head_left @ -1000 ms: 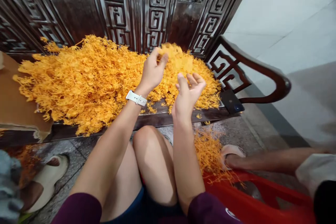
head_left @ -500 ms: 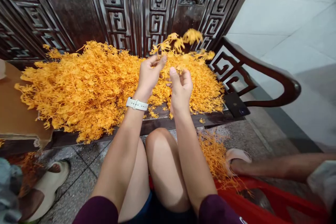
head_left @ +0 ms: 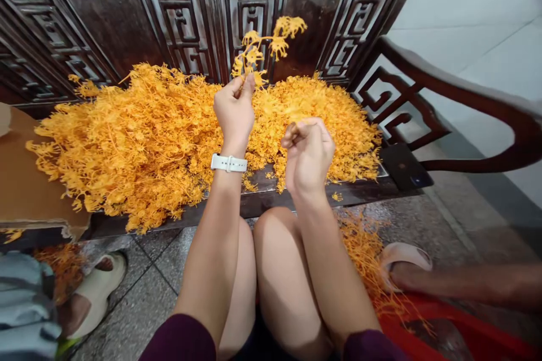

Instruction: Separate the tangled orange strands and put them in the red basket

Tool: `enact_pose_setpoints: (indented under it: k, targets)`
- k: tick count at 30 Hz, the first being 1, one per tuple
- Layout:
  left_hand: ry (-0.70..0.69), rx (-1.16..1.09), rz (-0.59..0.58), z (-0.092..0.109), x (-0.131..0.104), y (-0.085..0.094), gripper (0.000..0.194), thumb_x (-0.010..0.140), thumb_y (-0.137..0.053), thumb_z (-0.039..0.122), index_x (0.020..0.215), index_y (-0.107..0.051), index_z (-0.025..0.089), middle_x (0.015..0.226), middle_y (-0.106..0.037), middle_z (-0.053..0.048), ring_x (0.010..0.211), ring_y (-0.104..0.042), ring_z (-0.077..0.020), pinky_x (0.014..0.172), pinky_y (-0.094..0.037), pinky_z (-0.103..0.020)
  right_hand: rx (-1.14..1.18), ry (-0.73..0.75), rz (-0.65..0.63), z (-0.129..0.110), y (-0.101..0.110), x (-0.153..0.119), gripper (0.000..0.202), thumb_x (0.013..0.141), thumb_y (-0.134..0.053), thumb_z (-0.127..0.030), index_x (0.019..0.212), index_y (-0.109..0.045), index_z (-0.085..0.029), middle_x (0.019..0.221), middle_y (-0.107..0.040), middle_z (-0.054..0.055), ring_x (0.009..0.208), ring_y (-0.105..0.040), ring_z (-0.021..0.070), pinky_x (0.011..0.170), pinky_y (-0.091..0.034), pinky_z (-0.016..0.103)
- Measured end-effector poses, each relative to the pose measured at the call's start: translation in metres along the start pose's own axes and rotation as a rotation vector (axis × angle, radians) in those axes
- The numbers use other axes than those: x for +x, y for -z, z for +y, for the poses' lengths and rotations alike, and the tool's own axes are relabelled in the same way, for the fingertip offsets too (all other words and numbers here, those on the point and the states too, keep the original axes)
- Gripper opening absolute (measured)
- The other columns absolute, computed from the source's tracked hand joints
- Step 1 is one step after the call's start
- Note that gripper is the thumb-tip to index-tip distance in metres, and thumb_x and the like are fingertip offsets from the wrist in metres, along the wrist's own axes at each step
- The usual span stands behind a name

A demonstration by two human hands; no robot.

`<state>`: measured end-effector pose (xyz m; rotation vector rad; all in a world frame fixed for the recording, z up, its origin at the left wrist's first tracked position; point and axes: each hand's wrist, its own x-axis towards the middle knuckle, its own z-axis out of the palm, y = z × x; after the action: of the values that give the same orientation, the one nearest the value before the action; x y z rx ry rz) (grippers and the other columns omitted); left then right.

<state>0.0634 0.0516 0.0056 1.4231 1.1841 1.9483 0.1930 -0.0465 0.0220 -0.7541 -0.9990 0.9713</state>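
Observation:
My left hand (head_left: 235, 108), with a pale watch strap on its wrist, pinches the lower end of an orange artificial flower sprig (head_left: 254, 55). The sprig stands up and bends right at its top, with several drooping blossoms along it. To the right and lower, my right hand (head_left: 310, 152) is closed, its fingers curled in; whatever may be in them is hidden. Behind both hands spreads a broad heap of loose orange artificial blossoms (head_left: 148, 141) on a dark wooden bench (head_left: 249, 201). Its right part is a flatter pile (head_left: 347, 135) of separate blossoms.
A cardboard box (head_left: 25, 169) stands at the left. A dark phone (head_left: 405, 166) lies by the curved armrest (head_left: 466, 84). Bare orange stems (head_left: 364, 248) lie at the lower right, near a red plastic stool (head_left: 449, 321). Other people's feet (head_left: 406, 265) show on both sides.
My hands have moved apart: the left rose slightly with the sprig, the right shifted right and down, its fingers curling in. The view has turned a little.

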Motion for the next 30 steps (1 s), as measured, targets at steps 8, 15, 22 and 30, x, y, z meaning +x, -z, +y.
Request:
enact_pose_setpoints:
  k: [8,15,22,30]
  targets:
    - [0.133,0.084,0.109,-0.008,0.007,-0.019,0.043,0.094,-0.07,0.06,0.074,-0.065,0.023,0.068,-0.061,-0.001,0.06,-0.046,-0.0142,0.055,-0.033,-0.029,0.132,0.044,-0.966,-0.03,-0.017,-0.087,0.009,0.086,-0.074,-0.02,0.083,-0.066,-0.018,0.08,-0.066,0.0,0.072,-0.06,0.0105,0.068,-0.049,0.025]
    - [0.147,0.042,0.04,0.008,0.01,0.0,0.049,0.092,-0.067,0.069,0.071,-0.064,0.025,0.057,-0.047,0.001,0.055,-0.039,-0.0143,0.052,-0.025,-0.031,0.605,-0.507,-0.386,-0.008,0.0,-0.044,0.031,0.094,-0.067,-0.054,0.096,-0.07,-0.023,0.072,-0.064,-0.003,0.055,-0.047,0.0089,0.054,-0.042,0.024]
    - [0.053,0.124,-0.139,0.035,-0.012,0.0,0.045,0.09,-0.074,0.063,0.073,-0.063,0.022,0.06,-0.04,0.002,0.059,-0.046,-0.0152,0.058,-0.029,-0.029,0.435,-0.661,0.013,0.016,-0.002,-0.034,0.028,0.089,-0.076,-0.046,0.095,-0.063,-0.022,0.065,-0.056,-0.007,0.05,-0.043,0.0062,0.049,-0.037,0.022]
    - [-0.021,0.31,-0.223,0.052,-0.03,0.007,0.048,0.095,-0.072,0.048,0.06,-0.049,0.024,0.055,-0.037,0.001,0.058,-0.042,-0.0171,0.062,-0.029,-0.035,0.065,-0.282,-0.017,0.02,-0.023,-0.054,0.041,0.095,-0.07,-0.056,0.08,-0.049,-0.024,0.057,-0.045,-0.008,0.049,-0.04,0.0079,0.048,-0.032,0.023]
